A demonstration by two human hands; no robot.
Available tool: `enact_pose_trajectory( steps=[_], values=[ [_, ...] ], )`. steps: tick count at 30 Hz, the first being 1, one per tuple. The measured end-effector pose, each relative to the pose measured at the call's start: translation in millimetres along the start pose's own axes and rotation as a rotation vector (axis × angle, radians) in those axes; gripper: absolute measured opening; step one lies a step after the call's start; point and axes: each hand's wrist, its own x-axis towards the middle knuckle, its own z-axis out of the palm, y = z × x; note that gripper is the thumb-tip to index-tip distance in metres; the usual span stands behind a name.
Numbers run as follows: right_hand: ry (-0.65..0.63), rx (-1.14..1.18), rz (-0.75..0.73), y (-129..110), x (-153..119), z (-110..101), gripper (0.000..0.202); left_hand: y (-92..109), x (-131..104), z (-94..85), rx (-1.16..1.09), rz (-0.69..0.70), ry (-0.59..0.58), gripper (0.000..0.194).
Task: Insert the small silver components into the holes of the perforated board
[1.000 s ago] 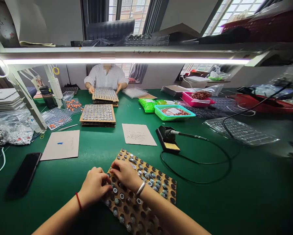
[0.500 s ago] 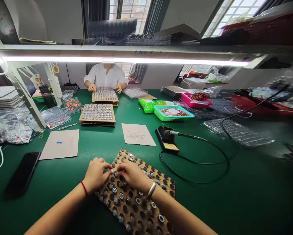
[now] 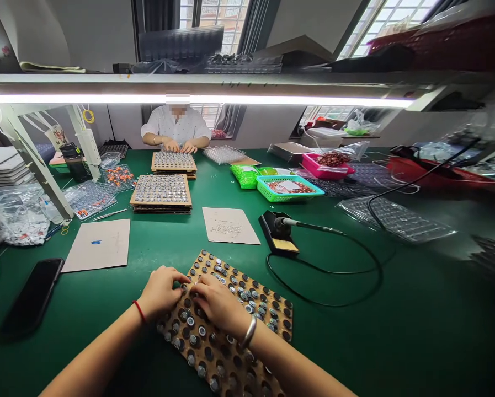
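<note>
A person's two hands work over a perforated wooden board (image 3: 230,325) lying askew on a green table (image 3: 396,331), its round holes partly filled with small metal-capped parts (image 3: 247,295). The left hand (image 3: 161,292), a red string at its wrist, rests at the board's near-left edge with fingers curled down onto the holes; the right hand (image 3: 218,303), wearing a silver bangle (image 3: 248,333), lies across the board just beside it, fingertips bent toward the same spot. Both hands appear to pinch at something small where they meet, though whether either has a part in its grip cannot be told from this angle.

Beyond the board lie a sheet of paper (image 3: 229,225) and a soldering iron (image 3: 309,226) on its black stand (image 3: 277,234), its cable looping over the table. To the left sit a cardboard sheet (image 3: 98,245) and a dark phone (image 3: 32,298). Farther back, stacked filled boards (image 3: 161,192) stand before a co-worker in a white shirt (image 3: 176,125), whose hands rest on another board (image 3: 173,162). A teal basket (image 3: 291,188) and a pink tray (image 3: 328,165) stand to the right.
</note>
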Motion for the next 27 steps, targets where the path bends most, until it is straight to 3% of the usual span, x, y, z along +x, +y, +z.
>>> enact_pose_trajectory(
  steps=[6,11,17,22,27],
  values=[
    [0.017,0.081,-0.072,2,1,2,0.031,-9,-1,-4.7,-0.059,-0.033,0.065,0.033],
    [0.06,0.095,-0.034,3,2,6,0.014,-3,-2,-0.6,-0.087,-0.019,0.068,0.023],
    [0.041,0.095,-0.045,3,-1,5,0.022,6,0,3.7,-0.079,-0.003,0.075,0.022],
    [-0.003,0.065,-0.048,-7,-10,4,0.004,3,-8,-1.5,-0.099,-0.008,0.094,0.023],
    [-0.03,0.054,-0.04,-11,-9,9,0.007,-3,-23,-2.8,-0.1,-0.004,0.089,0.016]
  ],
)
